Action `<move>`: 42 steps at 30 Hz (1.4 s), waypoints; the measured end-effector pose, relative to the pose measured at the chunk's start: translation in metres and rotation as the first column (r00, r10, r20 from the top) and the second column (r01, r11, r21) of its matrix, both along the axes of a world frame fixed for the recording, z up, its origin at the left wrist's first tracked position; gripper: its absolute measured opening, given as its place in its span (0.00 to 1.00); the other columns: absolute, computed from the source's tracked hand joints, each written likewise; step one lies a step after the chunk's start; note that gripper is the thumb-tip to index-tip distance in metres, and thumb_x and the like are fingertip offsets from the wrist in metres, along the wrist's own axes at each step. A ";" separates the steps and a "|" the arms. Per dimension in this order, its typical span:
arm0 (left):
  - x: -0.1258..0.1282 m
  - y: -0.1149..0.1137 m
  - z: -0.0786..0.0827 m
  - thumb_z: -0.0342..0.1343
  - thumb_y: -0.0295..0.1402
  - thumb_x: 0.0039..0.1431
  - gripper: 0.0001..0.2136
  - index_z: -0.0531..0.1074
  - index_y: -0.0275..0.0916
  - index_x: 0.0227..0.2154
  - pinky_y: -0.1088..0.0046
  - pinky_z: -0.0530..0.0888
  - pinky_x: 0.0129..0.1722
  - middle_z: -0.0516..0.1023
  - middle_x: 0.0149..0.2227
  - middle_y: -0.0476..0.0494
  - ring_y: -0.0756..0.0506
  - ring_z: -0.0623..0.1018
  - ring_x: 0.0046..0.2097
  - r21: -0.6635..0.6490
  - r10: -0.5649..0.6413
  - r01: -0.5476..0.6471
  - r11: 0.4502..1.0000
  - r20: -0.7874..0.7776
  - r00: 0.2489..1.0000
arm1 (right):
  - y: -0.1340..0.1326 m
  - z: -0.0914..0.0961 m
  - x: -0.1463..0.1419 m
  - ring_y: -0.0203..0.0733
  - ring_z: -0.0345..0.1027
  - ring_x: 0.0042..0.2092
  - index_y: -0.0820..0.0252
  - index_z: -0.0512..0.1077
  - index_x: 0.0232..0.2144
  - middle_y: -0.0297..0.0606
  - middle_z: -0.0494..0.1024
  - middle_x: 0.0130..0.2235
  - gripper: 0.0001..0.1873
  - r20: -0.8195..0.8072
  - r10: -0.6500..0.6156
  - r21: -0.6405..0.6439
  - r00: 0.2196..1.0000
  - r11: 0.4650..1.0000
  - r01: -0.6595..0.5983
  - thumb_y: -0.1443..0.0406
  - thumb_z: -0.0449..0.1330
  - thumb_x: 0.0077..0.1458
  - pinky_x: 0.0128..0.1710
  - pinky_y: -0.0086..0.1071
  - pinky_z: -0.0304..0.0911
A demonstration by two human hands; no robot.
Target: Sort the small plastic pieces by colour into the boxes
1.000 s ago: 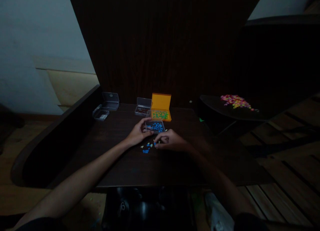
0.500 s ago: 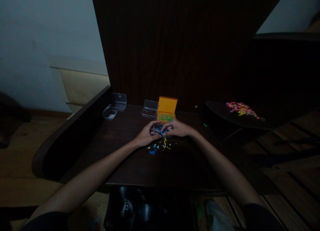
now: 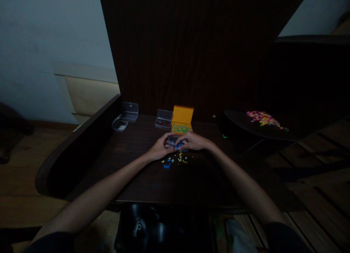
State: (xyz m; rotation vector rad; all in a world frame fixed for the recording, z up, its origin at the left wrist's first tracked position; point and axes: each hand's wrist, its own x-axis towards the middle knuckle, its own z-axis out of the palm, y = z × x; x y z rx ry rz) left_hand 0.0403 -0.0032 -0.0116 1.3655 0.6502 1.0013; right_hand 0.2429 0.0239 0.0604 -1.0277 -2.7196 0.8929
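A small clear plastic box [image 3: 173, 139] with blue pieces [image 3: 179, 145] in it lies between my hands. My left hand [image 3: 160, 148] is wrapped round its left side, thumb along the near edge. My right hand [image 3: 193, 141] reaches in from the right with fingers bent down into the box among the blue pieces; whether a piece is pinched there is too small to make out. Loose blue pieces [image 3: 166, 166] and pale and yellow pieces [image 3: 180, 158] lie scattered on the dark wooden surface just in front of the box.
Behind my hands stand an open yellow box [image 3: 182, 115] with green pieces and an open clear box [image 3: 163, 123] with dark reddish pieces. Further left are other clear boxes [image 3: 129, 116]. A pink and yellow heap [image 3: 264, 118] lies on a dark ledge at right.
My right hand's fingers have shifted slightly within the box, and more of the blue pieces show. My left hand keeps its hold on the box.
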 end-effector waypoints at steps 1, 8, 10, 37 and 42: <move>0.000 0.000 0.000 0.67 0.25 0.42 0.31 0.65 0.37 0.52 0.69 0.74 0.40 0.76 0.42 0.43 0.49 0.77 0.38 0.007 0.007 -0.007 1.000 -0.003 1.000 | 0.000 0.001 0.001 0.31 0.51 0.24 0.62 0.79 0.42 0.28 0.65 0.22 0.15 -0.005 0.001 0.007 1.000 1.000 -0.001 0.63 0.62 0.53 0.26 0.26 0.48; -0.004 0.004 0.001 0.67 0.25 0.42 0.31 0.65 0.37 0.52 0.68 0.75 0.41 0.77 0.39 0.44 0.49 0.77 0.37 -0.010 0.044 -0.044 0.999 -0.020 0.999 | -0.017 0.010 0.009 0.30 0.51 0.23 0.65 0.79 0.38 0.30 0.67 0.21 0.16 -0.218 -0.141 0.085 0.966 0.983 0.163 0.61 0.57 0.56 0.25 0.26 0.47; -0.005 0.006 0.001 0.67 0.24 0.41 0.31 0.65 0.37 0.51 0.69 0.74 0.41 0.76 0.43 0.42 0.49 0.77 0.38 -0.008 0.073 -0.073 0.997 -0.019 0.997 | -0.028 0.010 0.005 0.30 0.50 0.22 0.65 0.79 0.38 0.27 0.63 0.18 0.16 -0.223 -0.113 0.111 0.968 0.984 0.141 0.59 0.58 0.55 0.25 0.26 0.47; -0.008 0.010 -0.002 0.67 0.26 0.43 0.30 0.65 0.37 0.52 0.68 0.74 0.43 0.73 0.48 0.40 0.48 0.76 0.41 0.045 0.126 -0.124 0.991 -0.065 0.990 | -0.056 -0.030 -0.007 0.35 0.69 0.32 0.58 0.77 0.34 0.34 0.79 0.32 0.06 0.138 -0.097 0.185 0.986 0.980 0.071 0.63 0.60 0.57 0.35 0.27 0.55; -0.007 0.011 -0.002 0.67 0.25 0.42 0.30 0.66 0.37 0.52 0.69 0.74 0.43 0.73 0.49 0.40 0.48 0.77 0.41 0.031 0.129 -0.128 0.991 -0.048 0.990 | -0.057 -0.031 -0.013 0.37 0.70 0.34 0.56 0.78 0.39 0.35 0.80 0.33 0.11 0.133 -0.106 0.219 0.985 0.973 0.075 0.59 0.59 0.58 0.37 0.28 0.57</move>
